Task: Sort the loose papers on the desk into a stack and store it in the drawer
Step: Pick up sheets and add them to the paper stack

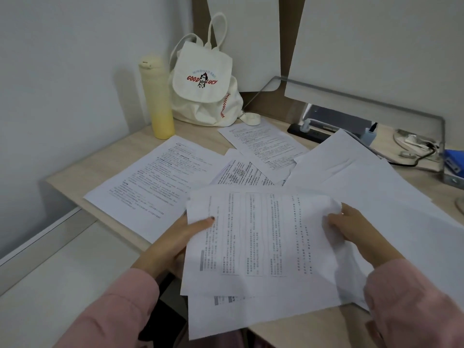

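Note:
I hold a loose stack of printed papers (pixel 261 247) above the desk's front edge. My left hand (pixel 180 242) grips its left edge, thumb on top. My right hand (pixel 351 229) grips its right edge. More printed sheets lie spread on the wooden desk (pixel 130 149): a large one at the left (pixel 155 182), one further back (pixel 261 144), one in the middle (pixel 241 172), and blank sheets at the right (pixel 371 177). No drawer is in view.
A yellow bottle (pixel 157 96) and a white canvas backpack (pixel 208 81) stand at the back left by the wall. A power strip (pixel 308 133), cables and a clear acrylic shelf (pixel 376 104) sit at the back right. A blue object (pixel 453 163) is at the right edge.

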`<state>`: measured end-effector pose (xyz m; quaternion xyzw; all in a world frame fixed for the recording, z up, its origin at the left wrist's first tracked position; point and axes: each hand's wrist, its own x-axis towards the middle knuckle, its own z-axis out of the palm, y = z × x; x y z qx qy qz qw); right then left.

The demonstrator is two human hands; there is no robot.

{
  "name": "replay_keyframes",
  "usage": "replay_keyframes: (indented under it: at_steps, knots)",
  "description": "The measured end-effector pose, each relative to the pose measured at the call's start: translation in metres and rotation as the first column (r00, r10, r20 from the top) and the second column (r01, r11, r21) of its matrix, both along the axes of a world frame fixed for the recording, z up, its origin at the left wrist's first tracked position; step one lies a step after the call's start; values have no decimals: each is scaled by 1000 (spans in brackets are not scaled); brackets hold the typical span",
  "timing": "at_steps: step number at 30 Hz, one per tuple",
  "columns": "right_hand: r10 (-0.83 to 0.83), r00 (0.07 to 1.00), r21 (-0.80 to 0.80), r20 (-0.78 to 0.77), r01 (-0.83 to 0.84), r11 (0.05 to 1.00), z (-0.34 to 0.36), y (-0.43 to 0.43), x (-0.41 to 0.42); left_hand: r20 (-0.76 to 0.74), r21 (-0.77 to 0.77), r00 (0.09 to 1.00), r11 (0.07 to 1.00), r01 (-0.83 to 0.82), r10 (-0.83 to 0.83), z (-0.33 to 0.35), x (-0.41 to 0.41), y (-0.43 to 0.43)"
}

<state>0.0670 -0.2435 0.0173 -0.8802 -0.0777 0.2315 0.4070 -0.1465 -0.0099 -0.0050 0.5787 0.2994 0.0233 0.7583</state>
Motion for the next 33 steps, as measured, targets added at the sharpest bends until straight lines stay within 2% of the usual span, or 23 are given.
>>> replay_keyframes:
  at_steps: [3, 5, 7, 10, 13, 15, 19, 22, 25, 28, 31, 33]
  knots:
    - [-29, 998, 38, 53, 27, 999, -5, 8, -3, -19, 106, 999, 994, 36, -35, 4, -3, 0]
    - [17, 974, 25, 228, -24, 999, -5, 7, -7, -9, 136, 998, 989, 63, -62, 10, -4, 1]
    - [147, 912, -50, 383, -138, 989, 4, 9, -12, 5, 167, 995, 981, 100, -102, 19, -3, 3]
    - [368, 812, -178, 454, -322, 930, 21, 22, -25, -7, 282, 985, 945, 167, -172, 35, 2, 5]
    - [452, 802, -199, 390, -406, 892, 38, 32, -36, -18, 388, 977, 899, 203, -213, 50, 12, 4]
    - [460, 826, -193, 325, -419, 887, 45, 32, -41, 5, 441, 979, 879, 181, -204, 59, 17, 2]
    - [411, 854, -148, 319, -383, 912, 46, 18, -37, 60, 515, 983, 849, 117, -172, 69, 20, 6]
    - [229, 928, 28, 295, -248, 968, 45, 2, -28, 142, 417, 990, 906, -79, 21, 64, 17, 13]
    - [25, 987, 277, 157, -68, 958, 36, -14, -28, 243, 230, 950, 940, -253, 196, 47, 15, 8]
    - [-52, 999, 440, -15, 53, 896, 20, -20, -38, 216, 138, 962, 970, -202, 169, 27, 23, -12]
    - [-12, 994, 462, -106, 60, 885, 3, -19, -50, 180, 104, 982, 991, -80, 60, 13, 32, -31]
    - [43, 990, 456, -134, 24, 890, -3, -20, -54, 153, 69, 986, 995, -74, 63, 6, 35, -35]
